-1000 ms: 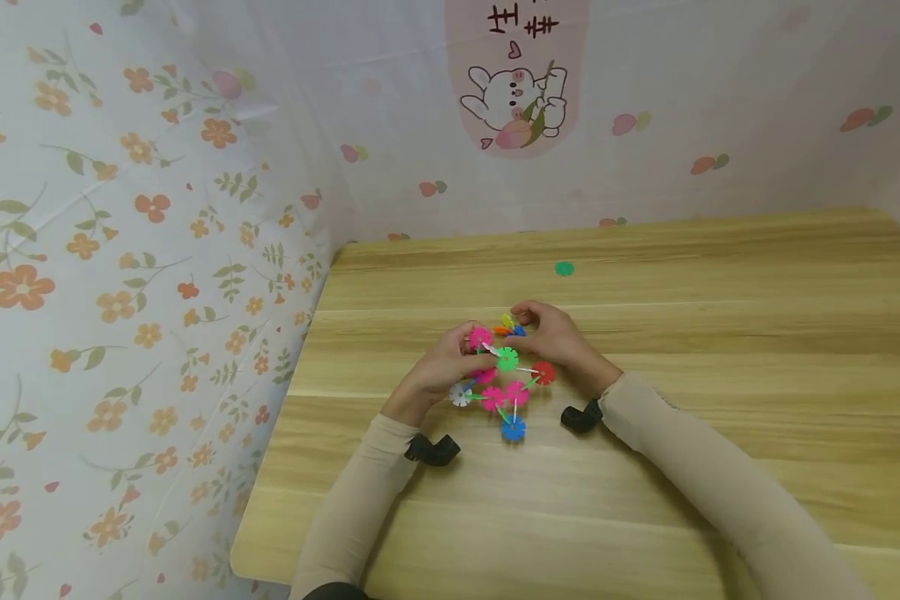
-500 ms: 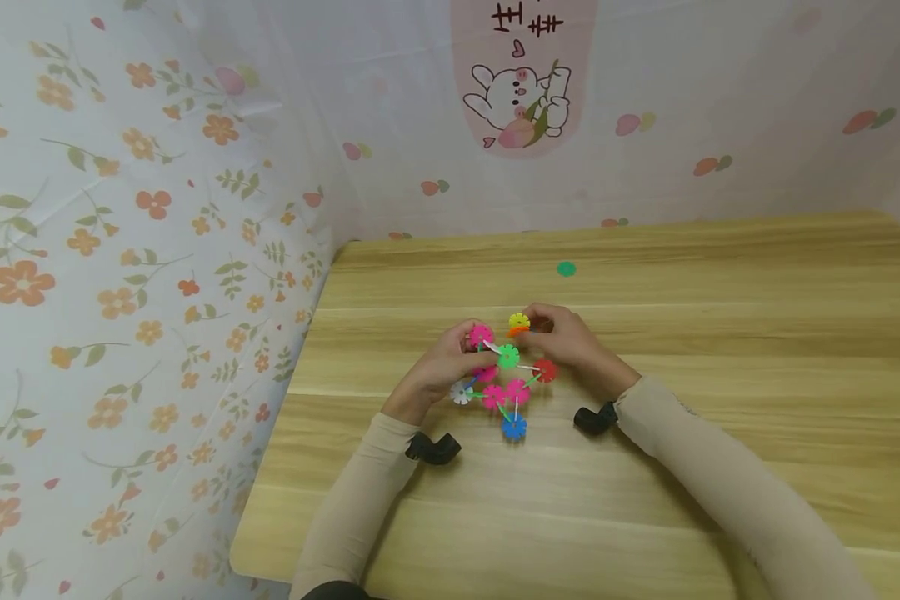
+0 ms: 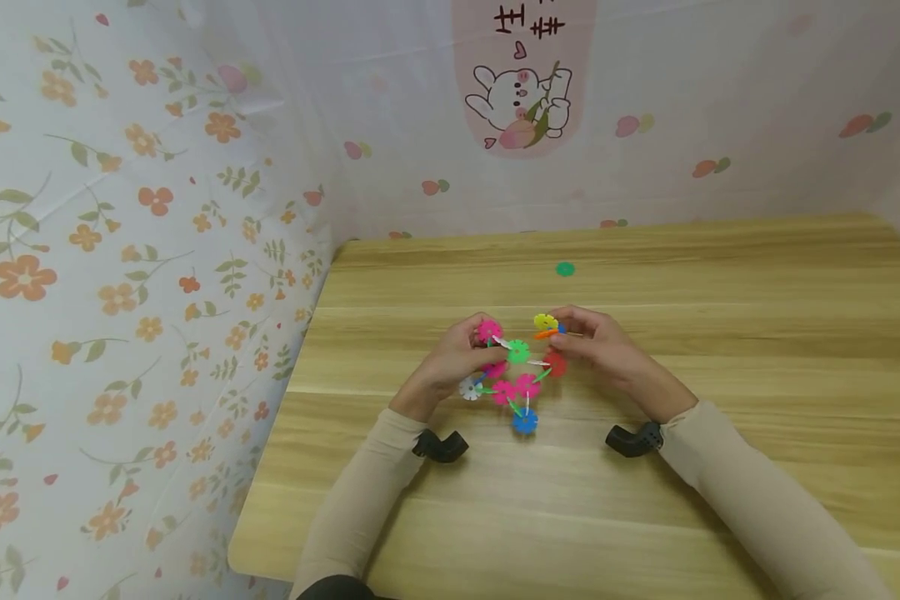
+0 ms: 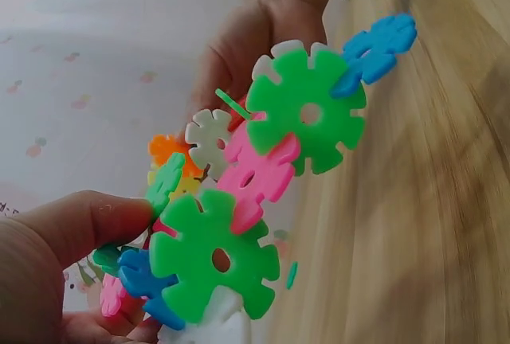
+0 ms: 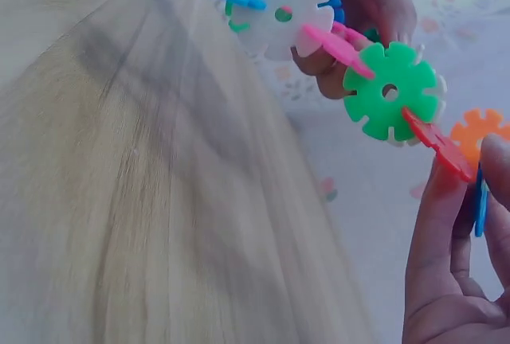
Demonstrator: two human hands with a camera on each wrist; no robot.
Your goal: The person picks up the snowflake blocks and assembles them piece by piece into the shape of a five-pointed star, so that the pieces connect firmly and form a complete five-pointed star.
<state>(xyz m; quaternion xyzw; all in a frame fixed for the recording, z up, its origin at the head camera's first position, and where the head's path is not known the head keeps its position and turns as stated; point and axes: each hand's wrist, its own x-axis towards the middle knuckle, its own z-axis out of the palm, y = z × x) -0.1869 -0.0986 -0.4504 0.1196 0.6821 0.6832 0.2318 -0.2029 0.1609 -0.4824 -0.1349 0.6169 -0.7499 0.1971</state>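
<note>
My left hand (image 3: 450, 364) pinches a chain of notched plastic snowflake discs, slotted together in pink, green, white, red and blue. A green disc (image 3: 518, 352) of this chain lies just right of the thumb, and a blue disc (image 3: 525, 421) hangs at its near end. In my right hand (image 3: 607, 354) is a small cluster of joined discs, a yellow disc (image 3: 546, 322), an orange disc (image 5: 478, 133) and a blue disc (image 5: 480, 205), pinched between thumb and fingers. The chain's red disc (image 5: 438, 146) stands close to the right fingers; I cannot tell whether it touches them.
A single green disc (image 3: 565, 269) lies on the wooden table (image 3: 720, 333) beyond the hands. Black wrist-worn pieces (image 3: 441, 447) stick out under both forearms. A patterned cloth (image 3: 420, 108) hangs behind the table and along its left side.
My right hand has moved right and slightly nearer, carrying the yellow, orange and blue cluster away from the left fingers. The left hand and its chain have shifted slightly right.
</note>
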